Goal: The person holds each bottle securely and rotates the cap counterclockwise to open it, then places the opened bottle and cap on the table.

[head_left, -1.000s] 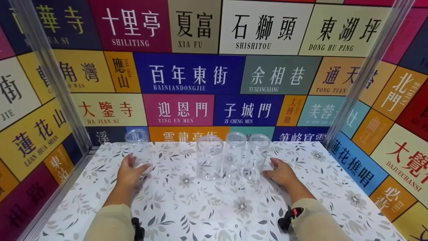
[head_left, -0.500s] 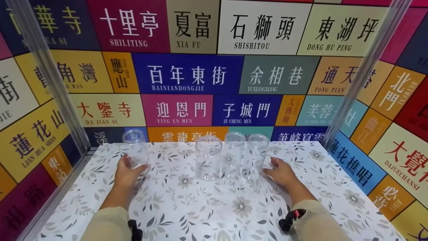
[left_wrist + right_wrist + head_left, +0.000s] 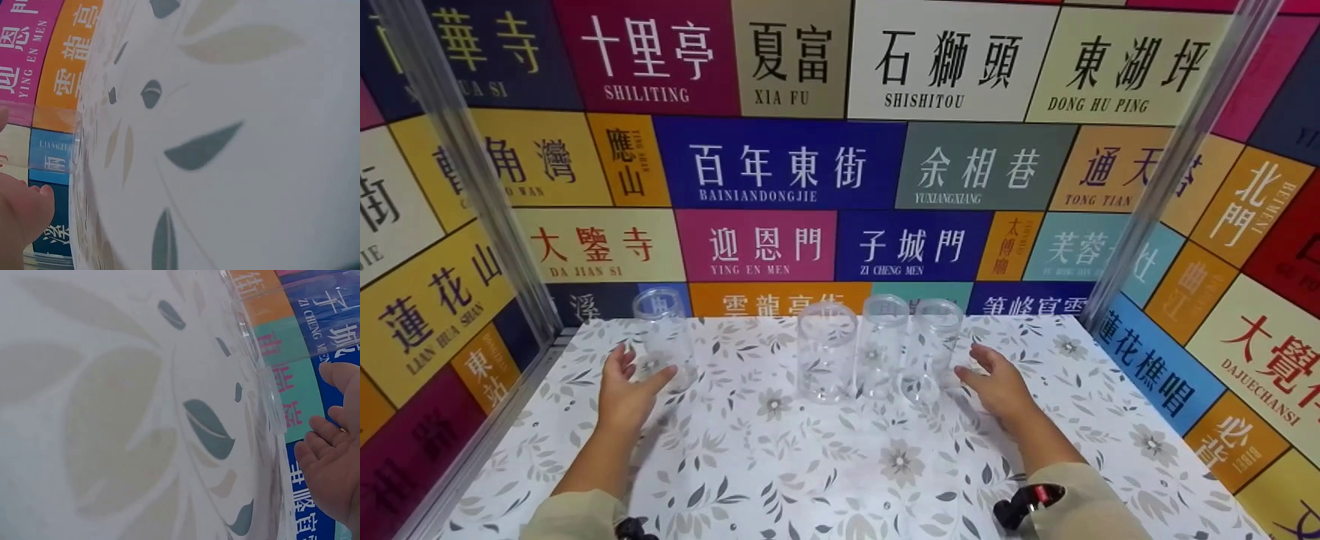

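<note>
Four is avoided here: several clear plastic cylinders stand upright on the table. My left hand [image 3: 628, 394] is around the near left side of the leftmost clear cylinder [image 3: 669, 341], thumb and fingers spread with a gap between them. That cylinder's edge also shows beside the hand [image 3: 25, 214] in the left wrist view. Right of the middle, a wider clear cylinder [image 3: 826, 352], a narrower clear cylinder [image 3: 883, 345] and the rightmost clear cylinder [image 3: 939, 341] stand close together. My right hand [image 3: 997, 386] is just right of the rightmost one, its fingers relaxed and gripping nothing.
White cloth with grey leaves and flowers covers the table [image 3: 840, 480]. Behind it rises a wall of coloured panels [image 3: 780, 165] with lettering. Clear upright posts, a left post [image 3: 495, 187] and a right post [image 3: 1170, 172], stand at the back corners.
My left hand has drawn back a little leftward and toward me from the leftmost cylinder. The right hand has shifted slightly right. The cylinders stay standing where they were.
</note>
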